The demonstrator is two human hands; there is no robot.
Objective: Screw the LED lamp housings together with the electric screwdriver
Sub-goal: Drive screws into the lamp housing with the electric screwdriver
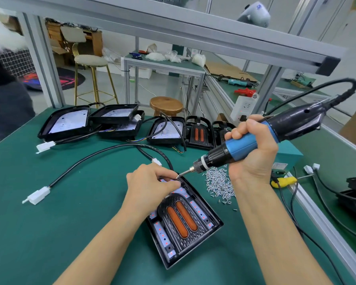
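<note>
1. Green work mat on an aluminium-framed bench; beyond it a second green-topped table, a gold-legged stool and a round wooden stool.
2. Rear of mat: a row of black lamp housings, some open with white LED boards showing, cables and white connectors trailing.
3. Loose pile of small silver screws lies directly on the mat, right of centre.
4. LED lamp housing, with two orange lenses, lies flat at the near centre.
5. Left hand pinches at the housing's far edge, fingers curled; what it pinches is hidden.
6. Right hand grips the blue-and-black electric screwdriver, its bit tip meeting the left fingertips.
</note>
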